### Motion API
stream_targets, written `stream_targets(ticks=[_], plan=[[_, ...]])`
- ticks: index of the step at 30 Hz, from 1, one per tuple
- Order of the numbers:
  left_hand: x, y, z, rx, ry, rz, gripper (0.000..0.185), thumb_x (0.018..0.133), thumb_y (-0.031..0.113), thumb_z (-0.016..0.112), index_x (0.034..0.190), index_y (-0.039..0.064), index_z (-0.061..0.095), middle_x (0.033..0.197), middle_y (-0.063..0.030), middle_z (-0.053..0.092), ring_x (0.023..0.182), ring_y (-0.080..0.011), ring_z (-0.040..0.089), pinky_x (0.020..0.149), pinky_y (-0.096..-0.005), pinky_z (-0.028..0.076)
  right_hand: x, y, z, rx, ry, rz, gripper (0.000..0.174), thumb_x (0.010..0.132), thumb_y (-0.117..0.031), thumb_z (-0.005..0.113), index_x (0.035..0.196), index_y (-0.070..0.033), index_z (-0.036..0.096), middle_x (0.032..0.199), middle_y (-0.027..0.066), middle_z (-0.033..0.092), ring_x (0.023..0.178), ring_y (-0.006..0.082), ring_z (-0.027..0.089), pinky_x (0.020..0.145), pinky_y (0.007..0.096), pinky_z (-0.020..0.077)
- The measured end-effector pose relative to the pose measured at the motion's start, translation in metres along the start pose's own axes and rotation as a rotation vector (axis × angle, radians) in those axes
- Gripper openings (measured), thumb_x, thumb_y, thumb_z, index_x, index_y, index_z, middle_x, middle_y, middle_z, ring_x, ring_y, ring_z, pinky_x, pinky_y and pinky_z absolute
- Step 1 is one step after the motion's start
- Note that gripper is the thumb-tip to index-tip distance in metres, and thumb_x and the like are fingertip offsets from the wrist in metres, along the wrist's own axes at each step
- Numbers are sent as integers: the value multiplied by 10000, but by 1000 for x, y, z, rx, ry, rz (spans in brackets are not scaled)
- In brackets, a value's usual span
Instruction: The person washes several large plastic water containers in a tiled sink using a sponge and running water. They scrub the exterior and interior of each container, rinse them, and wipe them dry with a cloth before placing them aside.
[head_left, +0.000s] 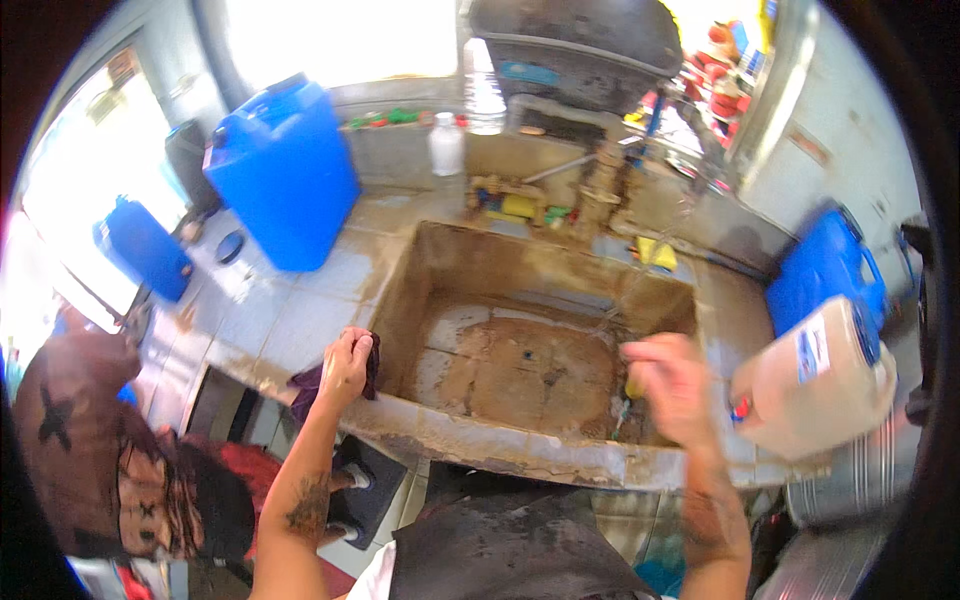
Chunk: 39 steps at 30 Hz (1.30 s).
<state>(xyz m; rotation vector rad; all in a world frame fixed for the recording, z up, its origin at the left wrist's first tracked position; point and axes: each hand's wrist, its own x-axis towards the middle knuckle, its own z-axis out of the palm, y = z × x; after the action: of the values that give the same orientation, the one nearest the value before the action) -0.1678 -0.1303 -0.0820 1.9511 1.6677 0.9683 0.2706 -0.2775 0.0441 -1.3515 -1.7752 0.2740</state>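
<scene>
My left hand is closed on a dark purple cloth at the near left corner of a stained tiled sink. Over the sink's right side is my right hand, blurred, its fingers partly curled; whether it holds anything cannot be told. Beneath it, a thin item with a yellow part lies in the sink's near right corner. A yellow sponge rests on the far right rim. Water seems to run into the sink at the back right.
Blue jerrycans stand on the left counter, with a blue cap nearby. At the right are another blue jerrycan and a whitish one. Plastic bottles stand behind the sink. A person in a brown shirt is at the left.
</scene>
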Motion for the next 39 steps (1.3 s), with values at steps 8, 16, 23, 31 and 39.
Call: stream_targets(ticks=[8, 16, 23, 31, 39], plan=[[23, 187, 27, -392, -261, 486, 175, 1021, 178, 565, 1042, 5, 583, 891, -197, 644, 833, -368, 658, 768, -411, 519, 27, -29, 134, 309, -73, 104, 520, 803, -197, 852, 1263, -49, 662, 1027, 118, 677, 940, 220, 654, 834, 368, 550], [67, 270, 50, -287, -853, 904, 446, 812, 343, 834, 1087, 14, 712, 852, -177, 712, 811, -253, 695, 761, -380, 530, -40, -16, 0, 226, 95, 411, 146, 968, -149, 683, 988, -6, 703, 882, 18, 639, 839, 132, 594, 781, 303, 474], [48, 379, 112, -710, -1032, 821, 321, 952, 288, 687, 1036, -21, 713, 837, -114, 683, 819, -158, 626, 770, -358, 514, -88, -67, -97, 953, 550, 512, 351, 1071, -289, 542, 1283, -14, 585, 1203, 102, 677, 1090, 194, 665, 976, 370, 542], [-43, 464, 208, -209, -1138, 1289, 430, 913, 381, 711, 1178, 42, 700, 1010, -210, 720, 969, -343, 690, 894, -454, 524, -190, -16, -38, 1506, 985, 298, 563, 1002, -451, 535, 1395, -47, 540, 1368, 182, 583, 1220, 344, 586, 1075, 527, 452], [-105, 708, 246, -243, -556, 1721, 595, 946, 441, 649, 1428, 102, 566, 1008, -227, 637, 1023, -392, 639, 910, -482, 505, -357, 2, -88, 1203, 1326, 583, 617, 911, -472, 625, 1369, -62, 572, 1394, 211, 520, 1243, 426, 519, 1078, 601, 382]])
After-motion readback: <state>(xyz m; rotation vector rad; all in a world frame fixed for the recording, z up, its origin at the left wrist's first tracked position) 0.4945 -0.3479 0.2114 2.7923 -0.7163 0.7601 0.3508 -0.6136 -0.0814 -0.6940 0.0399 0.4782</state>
